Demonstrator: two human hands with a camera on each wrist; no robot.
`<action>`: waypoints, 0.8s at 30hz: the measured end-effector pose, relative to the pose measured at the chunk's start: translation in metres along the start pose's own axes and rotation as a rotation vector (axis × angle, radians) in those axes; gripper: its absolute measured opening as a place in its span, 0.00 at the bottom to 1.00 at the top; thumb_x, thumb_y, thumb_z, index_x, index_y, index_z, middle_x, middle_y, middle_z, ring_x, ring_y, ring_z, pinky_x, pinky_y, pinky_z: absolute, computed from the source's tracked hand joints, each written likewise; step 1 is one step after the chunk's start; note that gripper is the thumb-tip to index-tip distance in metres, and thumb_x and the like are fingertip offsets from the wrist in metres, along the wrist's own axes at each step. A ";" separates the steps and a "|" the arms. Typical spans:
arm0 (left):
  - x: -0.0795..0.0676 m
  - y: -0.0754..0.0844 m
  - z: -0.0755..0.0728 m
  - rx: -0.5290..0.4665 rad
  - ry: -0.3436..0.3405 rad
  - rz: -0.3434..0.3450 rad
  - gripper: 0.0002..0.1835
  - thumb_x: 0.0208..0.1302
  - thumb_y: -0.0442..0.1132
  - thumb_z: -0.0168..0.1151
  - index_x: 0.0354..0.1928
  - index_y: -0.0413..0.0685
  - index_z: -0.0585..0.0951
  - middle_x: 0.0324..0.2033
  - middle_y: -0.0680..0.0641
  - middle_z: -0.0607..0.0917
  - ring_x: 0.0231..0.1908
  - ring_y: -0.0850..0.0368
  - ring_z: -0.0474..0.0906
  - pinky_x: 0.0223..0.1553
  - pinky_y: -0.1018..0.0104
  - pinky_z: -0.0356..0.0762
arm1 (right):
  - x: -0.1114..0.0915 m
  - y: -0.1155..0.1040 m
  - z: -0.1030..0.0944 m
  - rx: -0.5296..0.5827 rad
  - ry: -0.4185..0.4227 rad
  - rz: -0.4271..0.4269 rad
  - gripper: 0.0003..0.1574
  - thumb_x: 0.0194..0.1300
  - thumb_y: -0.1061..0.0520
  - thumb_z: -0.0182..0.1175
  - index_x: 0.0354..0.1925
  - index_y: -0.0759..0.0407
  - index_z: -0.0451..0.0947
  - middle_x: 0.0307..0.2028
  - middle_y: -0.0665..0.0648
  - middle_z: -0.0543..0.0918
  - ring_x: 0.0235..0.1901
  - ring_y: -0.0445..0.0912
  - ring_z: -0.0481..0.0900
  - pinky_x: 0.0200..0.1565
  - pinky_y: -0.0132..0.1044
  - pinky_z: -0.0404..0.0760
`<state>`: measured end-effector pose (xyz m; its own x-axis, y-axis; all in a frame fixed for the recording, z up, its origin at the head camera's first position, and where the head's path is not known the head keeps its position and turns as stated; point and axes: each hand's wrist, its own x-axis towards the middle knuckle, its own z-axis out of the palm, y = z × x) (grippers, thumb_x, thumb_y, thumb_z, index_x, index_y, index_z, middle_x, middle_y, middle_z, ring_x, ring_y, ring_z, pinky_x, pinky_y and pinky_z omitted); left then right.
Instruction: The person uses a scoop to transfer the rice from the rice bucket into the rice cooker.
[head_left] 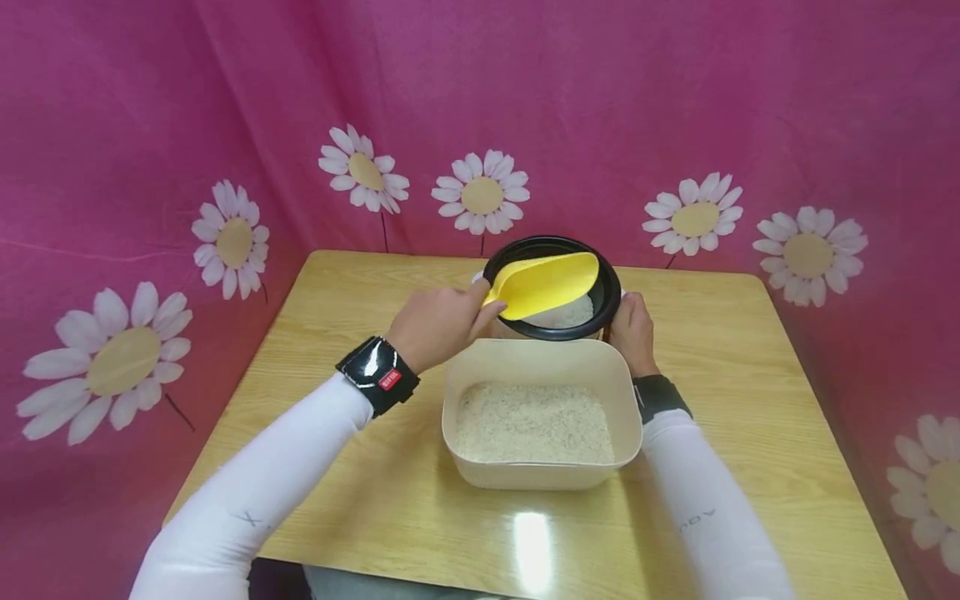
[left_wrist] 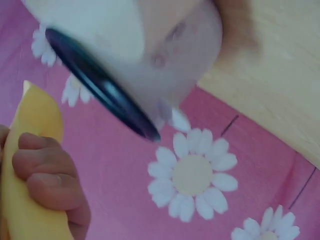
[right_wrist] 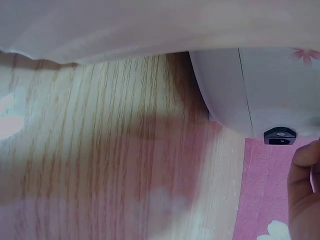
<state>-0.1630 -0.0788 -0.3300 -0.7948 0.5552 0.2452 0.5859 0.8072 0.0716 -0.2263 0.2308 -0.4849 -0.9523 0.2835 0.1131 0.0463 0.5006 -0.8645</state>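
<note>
My left hand (head_left: 442, 323) grips the handle of a yellow scoop (head_left: 551, 286), held over the mouth of a rice cooker with a black rim (head_left: 555, 333). No grains show on the scoop's visible surface. White rice (head_left: 573, 313) lies inside the cooker, partly hidden by the scoop. At the cooker's right side, my right hand (head_left: 636, 335) holds on with bent fingers; its exact grip is partly hidden. The right wrist view shows the cooker's pale body (right_wrist: 270, 92) with a dark power socket, close to my fingers. A cream tub (head_left: 543, 477) containing rice grains stands nearer me.
Everything stands on a light wooden table (head_left: 360, 500). Behind and beside it hangs a pink cloth (head_left: 570, 100) printed with white daisies. The tub stands right in front of the cooker, between my forearms.
</note>
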 end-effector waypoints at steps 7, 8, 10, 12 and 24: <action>-0.022 0.022 0.013 0.075 -0.003 0.194 0.21 0.77 0.60 0.53 0.52 0.50 0.77 0.17 0.54 0.73 0.13 0.62 0.61 0.19 0.73 0.51 | -0.003 0.001 -0.001 0.026 -0.042 -0.034 0.35 0.82 0.39 0.25 0.53 0.66 0.64 0.39 0.65 0.70 0.43 0.55 0.69 0.47 0.41 0.65; -0.025 0.024 0.014 0.076 -0.008 0.203 0.21 0.77 0.60 0.53 0.53 0.51 0.77 0.17 0.54 0.75 0.13 0.62 0.61 0.19 0.73 0.52 | -0.003 0.001 -0.001 0.024 -0.049 -0.037 0.35 0.82 0.39 0.25 0.53 0.66 0.64 0.39 0.65 0.70 0.43 0.55 0.69 0.47 0.41 0.66; -0.029 0.028 0.015 0.069 -0.022 0.214 0.22 0.77 0.61 0.53 0.56 0.52 0.77 0.20 0.55 0.80 0.13 0.63 0.63 0.19 0.74 0.56 | -0.003 0.001 -0.001 0.024 -0.054 -0.020 0.36 0.82 0.36 0.25 0.54 0.65 0.64 0.39 0.64 0.71 0.42 0.55 0.69 0.46 0.41 0.67; -0.034 0.030 0.016 0.060 -0.045 0.221 0.23 0.77 0.61 0.53 0.58 0.52 0.76 0.21 0.55 0.82 0.13 0.63 0.64 0.20 0.74 0.59 | -0.002 0.002 -0.001 0.021 -0.044 -0.014 0.36 0.82 0.36 0.25 0.53 0.65 0.65 0.39 0.64 0.71 0.42 0.55 0.69 0.46 0.42 0.67; -0.054 0.035 0.035 0.046 -0.183 0.301 0.19 0.77 0.61 0.53 0.45 0.53 0.78 0.16 0.58 0.70 0.14 0.64 0.60 0.20 0.76 0.52 | 0.003 0.001 0.002 -0.027 0.023 -0.019 0.36 0.82 0.39 0.26 0.52 0.68 0.66 0.40 0.69 0.72 0.47 0.62 0.72 0.53 0.53 0.68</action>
<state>-0.1056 -0.0738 -0.3746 -0.6051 0.7929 0.0713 0.7938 0.6078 -0.0222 -0.2295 0.2306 -0.4862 -0.9461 0.2917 0.1409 0.0362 0.5276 -0.8487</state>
